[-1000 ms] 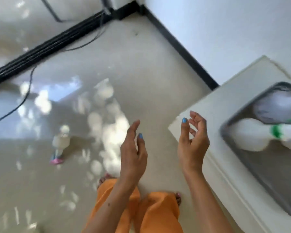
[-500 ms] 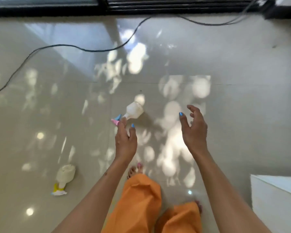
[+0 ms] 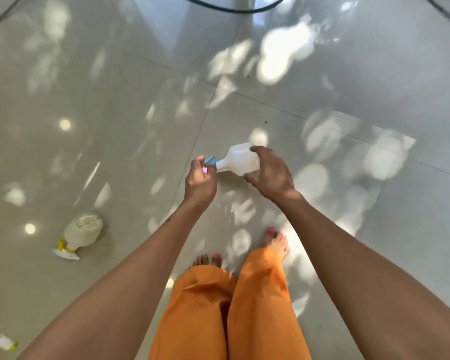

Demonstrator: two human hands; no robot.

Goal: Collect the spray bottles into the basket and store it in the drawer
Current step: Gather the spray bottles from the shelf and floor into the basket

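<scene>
On the tiled floor, the white spray bottle is being picked up: right hand closed around its body, left hand pinching the nozzle. Next, carrying to the basket, unseen now, seems needed; a yellow-trigger bottle waits nearby.

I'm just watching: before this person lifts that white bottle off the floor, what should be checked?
1. Right hand on the white spray bottle: ok, fingers curl over its body.
2. Left hand at the pink-and-blue nozzle end: ok, though whether the grip is closed, cannot tell.
3. Bottle clear of the floor: cannot tell.
4. Other bottles left to collect: not ok, the yellow-nozzle bottle lies on its side, and another nozzle shows at the picture's edge.
5. Basket within reach: cannot tell, not in view.
6. Feet clear of the bottles: ok.
</scene>
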